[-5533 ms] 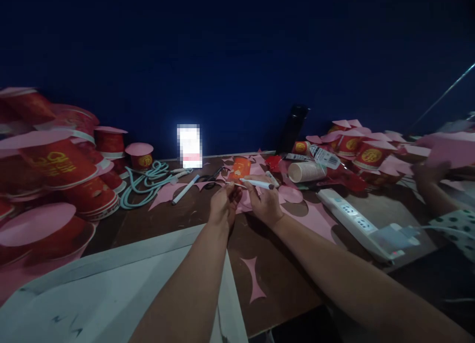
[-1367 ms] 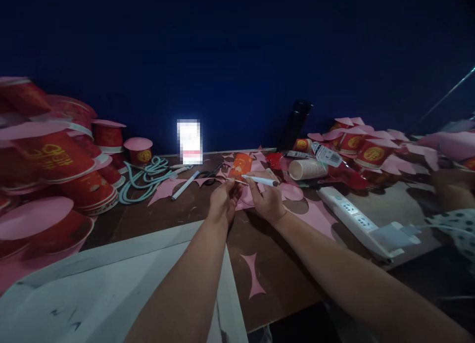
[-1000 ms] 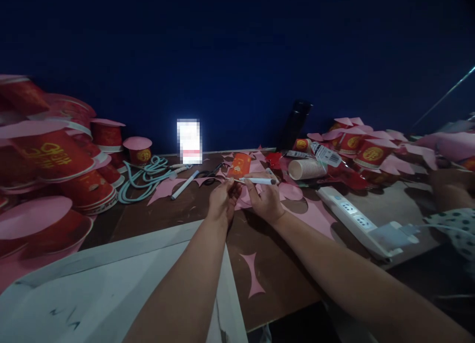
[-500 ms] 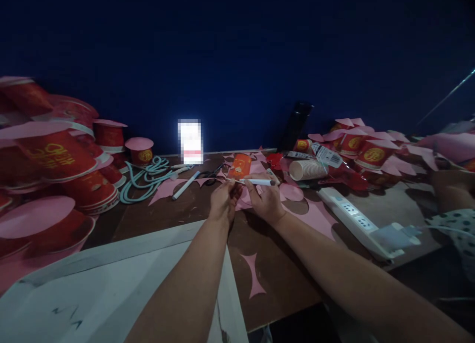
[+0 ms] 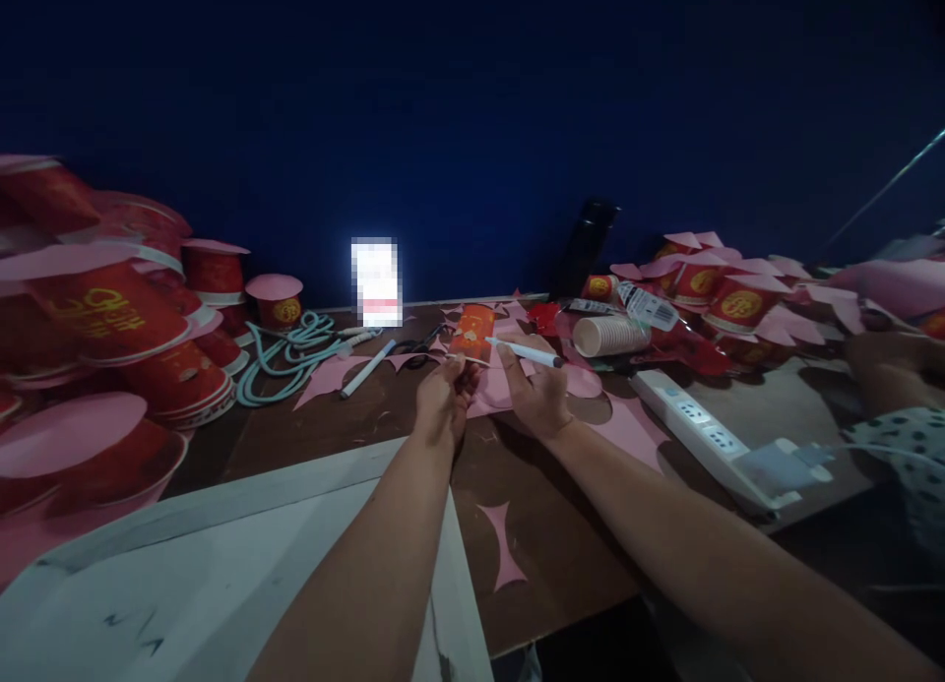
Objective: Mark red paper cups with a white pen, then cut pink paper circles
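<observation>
Now left hand (image 5: 441,399) pinches orange cup (image 5: 476,326); right hand (image 5: 540,399) pinches marker (image 5: 528,351), shifted rightward.

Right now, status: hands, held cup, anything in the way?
Left hand gripping red cup. Right hand holding marker, tip at cup. Pink paper nearby, not blocking.

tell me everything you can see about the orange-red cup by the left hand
The cup is orange-red, looks like paper, and carries small pale and yellowish printed marks, too small to read. Its pale rim is at the near end; the inside is hidden. The left hand grips it near that rim. The marker in the right hand points at its right side; contact is unclear.
</observation>
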Tool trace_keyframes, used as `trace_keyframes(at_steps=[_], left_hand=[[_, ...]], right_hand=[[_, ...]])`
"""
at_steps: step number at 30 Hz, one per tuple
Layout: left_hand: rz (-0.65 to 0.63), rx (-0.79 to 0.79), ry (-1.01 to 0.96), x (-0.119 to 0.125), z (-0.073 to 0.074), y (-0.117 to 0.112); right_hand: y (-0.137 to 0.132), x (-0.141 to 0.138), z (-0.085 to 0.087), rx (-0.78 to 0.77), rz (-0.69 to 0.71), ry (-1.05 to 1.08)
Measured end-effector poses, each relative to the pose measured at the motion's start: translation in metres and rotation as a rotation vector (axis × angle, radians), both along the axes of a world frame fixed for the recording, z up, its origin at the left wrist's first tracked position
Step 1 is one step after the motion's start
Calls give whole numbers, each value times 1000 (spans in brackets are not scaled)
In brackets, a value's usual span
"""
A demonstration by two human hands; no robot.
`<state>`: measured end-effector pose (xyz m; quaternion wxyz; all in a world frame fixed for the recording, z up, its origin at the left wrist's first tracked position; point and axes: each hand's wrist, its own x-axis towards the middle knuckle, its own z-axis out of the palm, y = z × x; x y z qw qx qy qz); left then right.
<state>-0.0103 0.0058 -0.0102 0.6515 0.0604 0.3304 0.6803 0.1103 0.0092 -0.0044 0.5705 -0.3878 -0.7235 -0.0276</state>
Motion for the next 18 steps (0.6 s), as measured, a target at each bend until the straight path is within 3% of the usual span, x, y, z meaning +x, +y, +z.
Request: trace_keyframes(at_steps=[18], left_hand=[[-30,10,-29,-2,1,1]], right_hand=[[2,3,0,-10,-6,4]])
